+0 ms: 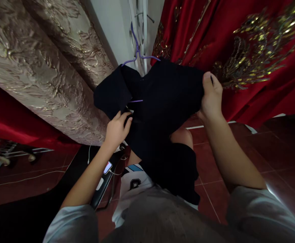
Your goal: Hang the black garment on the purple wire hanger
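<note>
A dark navy shirt hangs on a purple hanger, and its lower part drapes over my lap. The hanger's hook points up toward a white metal rack. With my right hand I pinch the shirt's edge at the right, thumb on top. My left hand is at the open front on the left side, its fingertips at the cloth's edge beside a small pale tag. Its fingers are partly hidden by the fabric, but they look closed on the edge.
A white metal rack stands behind the shirt. Beige textured fabric hangs at left, red fabric with gold sequins at right. A lit phone with a cable lies on a black bench. Red tiles cover the floor.
</note>
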{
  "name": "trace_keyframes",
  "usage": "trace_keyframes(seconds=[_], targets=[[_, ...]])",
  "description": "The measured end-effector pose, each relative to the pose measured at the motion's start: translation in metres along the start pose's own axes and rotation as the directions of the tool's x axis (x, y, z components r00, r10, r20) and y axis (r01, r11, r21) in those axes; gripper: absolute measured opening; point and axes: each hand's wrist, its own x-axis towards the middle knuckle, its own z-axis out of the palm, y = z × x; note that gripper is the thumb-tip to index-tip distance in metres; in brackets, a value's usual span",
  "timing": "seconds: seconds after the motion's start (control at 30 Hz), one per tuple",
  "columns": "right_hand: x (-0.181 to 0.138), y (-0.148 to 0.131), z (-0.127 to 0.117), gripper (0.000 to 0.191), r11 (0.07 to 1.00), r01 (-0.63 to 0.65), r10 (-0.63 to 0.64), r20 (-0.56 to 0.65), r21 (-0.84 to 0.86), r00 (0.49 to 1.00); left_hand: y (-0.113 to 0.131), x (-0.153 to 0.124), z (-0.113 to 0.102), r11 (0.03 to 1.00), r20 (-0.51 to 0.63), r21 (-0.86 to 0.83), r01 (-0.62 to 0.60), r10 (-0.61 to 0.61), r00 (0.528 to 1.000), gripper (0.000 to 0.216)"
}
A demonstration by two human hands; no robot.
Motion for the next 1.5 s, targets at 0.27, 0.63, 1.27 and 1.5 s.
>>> trace_keyframes(seconds=[0.27, 0.63, 1.27, 1.5], targets=[[-0.115, -0.015, 0.036, 0.046, 0.978, -0.072, 0.006, -0.324, -0.194, 0.946, 0.058, -0.031, 0.038, 0.873, -0.364, -0.488, 0.017, -0.221, 0.905, 0.024], [-0.181, -0.005, 0.091, 0.044, 0.831, -0.543, 0.471, 0.361, 0.125, 0.805, 0.108, -0.047, 0.058, 0.760, -0.263, -0.643, 0.096, -0.337, 0.904, 0.055], [-0.191, 0.001, 0.094, 0.033, 0.737, -0.646, 0.570, 0.331, 0.199, 0.752, 0.023, -0.073, 0.078, 0.424, 0.143, -0.860, 0.284, -0.334, 0.932, 0.020], [-0.179, -0.001, 0.096, 0.022, 0.763, -0.636, 0.545, 0.416, 0.113, 0.728, 0.053, -0.067, 0.099, 0.573, -0.034, -0.792, 0.211, -0.386, 0.922, 0.013]])
